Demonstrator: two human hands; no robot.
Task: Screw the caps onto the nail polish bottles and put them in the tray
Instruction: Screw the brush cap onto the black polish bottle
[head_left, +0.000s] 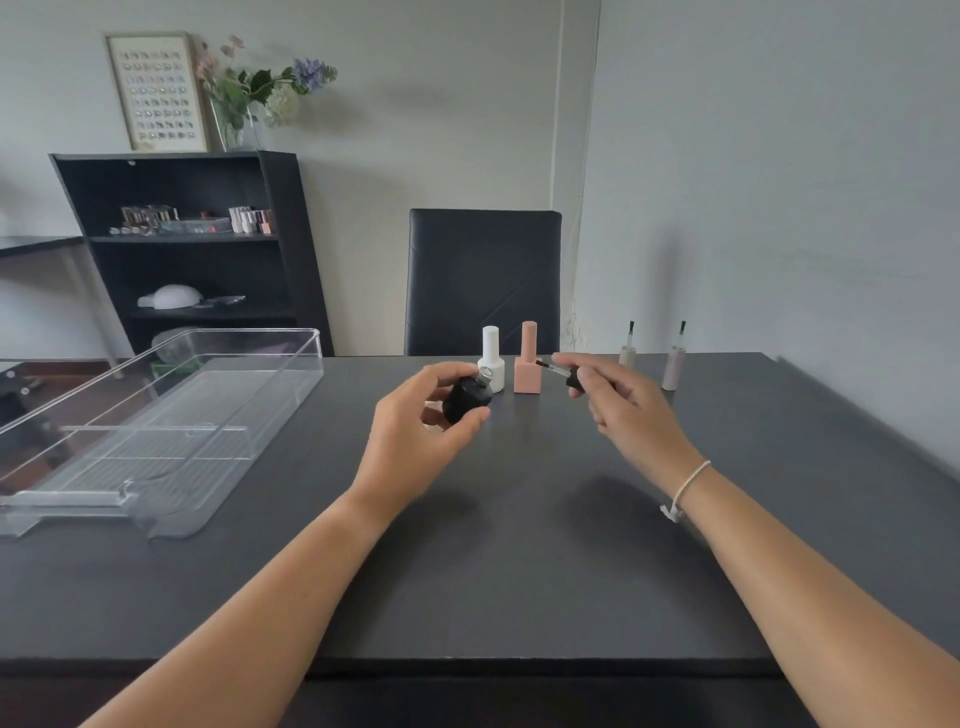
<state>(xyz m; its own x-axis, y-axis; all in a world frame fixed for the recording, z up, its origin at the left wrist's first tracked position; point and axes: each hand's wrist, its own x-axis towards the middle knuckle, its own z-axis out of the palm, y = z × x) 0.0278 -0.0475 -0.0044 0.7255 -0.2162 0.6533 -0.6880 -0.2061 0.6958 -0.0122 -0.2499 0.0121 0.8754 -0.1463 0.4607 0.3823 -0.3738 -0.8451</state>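
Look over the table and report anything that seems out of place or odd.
Two caps stand upside down at the table's far right, brushes pointing up, with no bottles beside them. The clear tray overhangs the table's left edge. Nothing looks spilled or damaged.

Left hand (415, 415) grips the black bottle (466, 398); right hand (623, 410) pinches its brush cap (571, 378) beside it.

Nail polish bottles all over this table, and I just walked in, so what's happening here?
A person is capping polish. The left hand grips an open, round black bottle, tilted above the dark table. The right hand pinches its black brush cap, brush aimed at the neck, not yet in. The capped white bottle and pink square bottle stand behind. The clear plastic tray holds no bottles.
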